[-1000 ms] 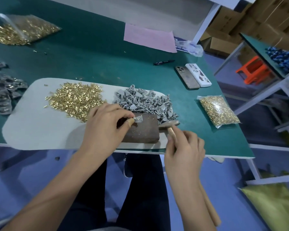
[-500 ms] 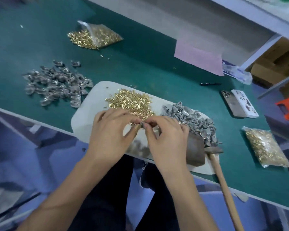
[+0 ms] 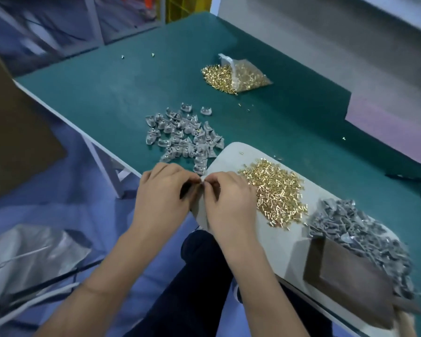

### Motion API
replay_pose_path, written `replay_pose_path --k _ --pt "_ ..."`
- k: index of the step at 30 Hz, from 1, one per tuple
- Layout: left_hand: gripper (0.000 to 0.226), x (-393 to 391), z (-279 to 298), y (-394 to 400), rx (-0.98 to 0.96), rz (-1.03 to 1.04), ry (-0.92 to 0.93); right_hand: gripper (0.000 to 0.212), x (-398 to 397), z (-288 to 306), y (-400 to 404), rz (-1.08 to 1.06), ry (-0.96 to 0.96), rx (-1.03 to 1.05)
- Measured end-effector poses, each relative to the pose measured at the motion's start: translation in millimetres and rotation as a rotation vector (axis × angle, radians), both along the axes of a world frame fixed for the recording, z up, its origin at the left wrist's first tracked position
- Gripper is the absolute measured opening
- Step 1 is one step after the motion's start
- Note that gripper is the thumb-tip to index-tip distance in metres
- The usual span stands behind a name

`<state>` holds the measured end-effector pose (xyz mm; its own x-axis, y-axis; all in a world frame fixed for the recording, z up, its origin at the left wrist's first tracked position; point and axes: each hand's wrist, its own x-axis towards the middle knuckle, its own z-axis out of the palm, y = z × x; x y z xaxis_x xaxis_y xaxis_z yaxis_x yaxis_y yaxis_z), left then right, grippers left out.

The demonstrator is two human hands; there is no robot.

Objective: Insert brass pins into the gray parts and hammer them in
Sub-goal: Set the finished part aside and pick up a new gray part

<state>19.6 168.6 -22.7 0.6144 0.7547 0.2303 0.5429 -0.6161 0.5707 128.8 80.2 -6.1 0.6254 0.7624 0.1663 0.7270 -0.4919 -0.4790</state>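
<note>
Whatever the two hands pinch between them is hidden: the left hand (image 3: 164, 190) and right hand (image 3: 226, 198) meet fingertip to fingertip at the near left corner of the pale mat (image 3: 272, 242), fingers curled together on something too small to make out. The wooden block (image 3: 345, 268) is blurred and the hammer handle (image 3: 402, 323) is cut off at the lower right edge. Loose brass pins (image 3: 275, 190) glint in a heap on the mat, just beside a jumbled pile of matte gray parts (image 3: 365, 237). A second scatter of gray parts (image 3: 182, 136) lies on the green tabletop (image 3: 112, 93), and a clear plastic bag (image 3: 246, 74) spills more pins further back. Since half a second ago the view has swung left and the hands now work off the block, nearer the mat's corner
</note>
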Motion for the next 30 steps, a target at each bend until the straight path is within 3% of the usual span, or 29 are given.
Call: replay_pose_path --k 8,11,14,19,23,25,30 --pt "0.004 8.8 -3.0 18.6 -0.056 0.057 -0.071 0.010 2.6 -9.4 27.1 -0.063 0.024 0.014" --pt "0.005 7.1 0.8 14.9 -0.091 0.040 -0.146 0.010 -0.5 -9.1 16.5 -0.063 0.038 0.122" --pt "0.001 9.5 8.8 -0.1 -0.141 -0.103 -0.214 0.010 -1.1 -3.7 -13.0 -0.084 -0.005 0.210" --pt "0.011 34.3 15.5 -36.9 -0.273 -0.423 -0.114 0.010 19.6 8.9 -77.5 -0.165 -0.031 0.267" --pt "0.007 49.3 11.0 -56.6 -0.342 -0.520 -0.054 0.018 35.4 20.5 -131.8 -0.300 0.055 0.373" --pt "0.011 57.8 8.8 -67.8 -0.368 -0.544 -0.059 0.014 41.4 23.9 -155.2 -0.298 -0.015 0.356" --pt "0.021 75.4 6.4 -85.2 -0.290 -0.501 -0.035 0.015 50.9 16.8 -183.4 -0.359 -0.021 0.355"
